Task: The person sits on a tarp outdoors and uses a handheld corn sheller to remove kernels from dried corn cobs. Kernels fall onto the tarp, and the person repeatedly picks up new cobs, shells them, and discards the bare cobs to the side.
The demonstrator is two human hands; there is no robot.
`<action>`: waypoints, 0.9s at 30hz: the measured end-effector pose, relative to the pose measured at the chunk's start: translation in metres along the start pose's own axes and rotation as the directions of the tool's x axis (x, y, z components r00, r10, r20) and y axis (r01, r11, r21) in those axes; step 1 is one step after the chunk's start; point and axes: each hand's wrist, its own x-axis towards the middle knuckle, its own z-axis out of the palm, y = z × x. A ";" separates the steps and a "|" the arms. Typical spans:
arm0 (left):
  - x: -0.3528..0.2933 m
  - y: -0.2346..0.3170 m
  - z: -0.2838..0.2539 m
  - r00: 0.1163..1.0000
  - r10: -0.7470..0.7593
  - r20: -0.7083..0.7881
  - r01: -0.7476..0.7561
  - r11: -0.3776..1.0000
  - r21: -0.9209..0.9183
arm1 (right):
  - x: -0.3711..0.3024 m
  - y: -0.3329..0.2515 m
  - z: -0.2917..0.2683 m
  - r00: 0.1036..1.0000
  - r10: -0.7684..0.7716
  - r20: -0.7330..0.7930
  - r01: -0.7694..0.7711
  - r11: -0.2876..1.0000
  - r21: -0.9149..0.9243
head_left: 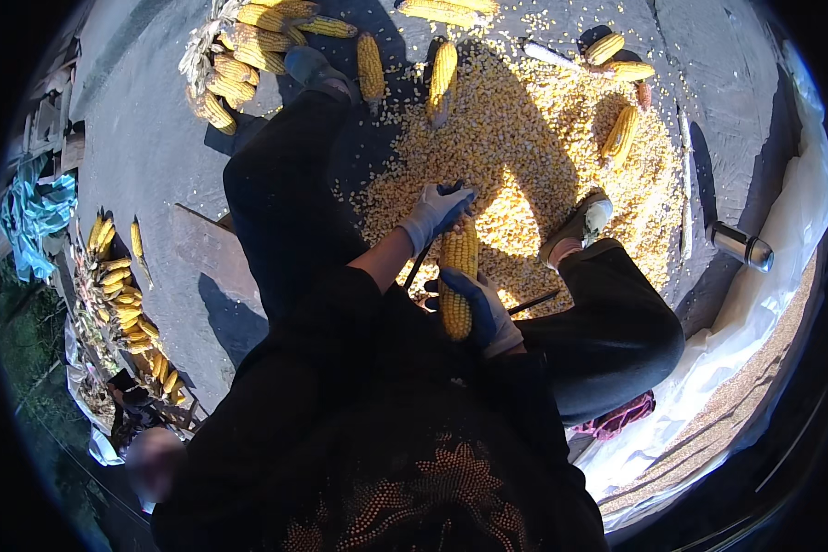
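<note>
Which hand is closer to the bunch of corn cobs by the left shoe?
Left. The left hand is right of the corn cob bunch and lower in the picture; the right hand, gripping a corn cob, is farther right and lower.

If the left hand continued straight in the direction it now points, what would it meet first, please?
Probably the pile of loose corn kernels, ahead and to the right of the left hand. The hand's height above it is unclear, so it might pass over.

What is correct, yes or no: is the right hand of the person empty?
No, the gloved right hand is closed around the lower part of a yellow cob.
</note>
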 end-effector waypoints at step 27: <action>0.009 0.002 -0.003 0.996 0.033 0.083 -0.017 0.983 -0.184 | 0.041 0.005 -0.007 0.999 0.016 -0.049 -0.026 0.977 -0.213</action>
